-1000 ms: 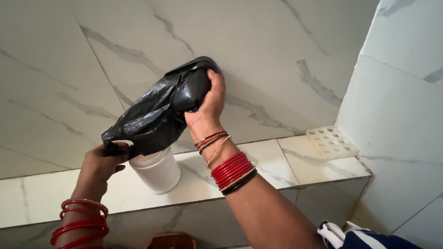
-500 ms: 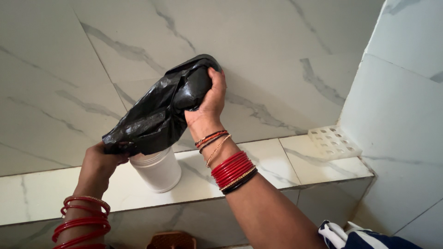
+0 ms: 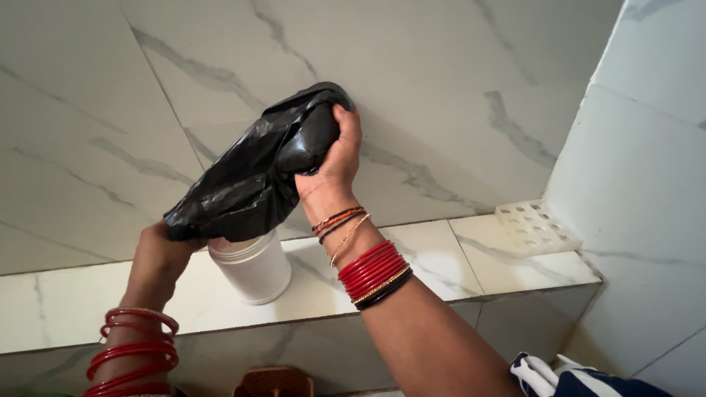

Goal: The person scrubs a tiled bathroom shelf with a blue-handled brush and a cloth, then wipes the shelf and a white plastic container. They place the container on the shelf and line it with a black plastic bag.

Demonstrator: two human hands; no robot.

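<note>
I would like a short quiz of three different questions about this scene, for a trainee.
1. True or false: both hands grip the black plastic bag.
2. What stands on the marble ledge right under the bag's lower end? A) white jar B) blue bucket C) green bottle
3. Which hand holds the higher end of the bag?

Key:
1. True; left hand low, right hand high.
2. A, the white jar.
3. The right hand.
</note>
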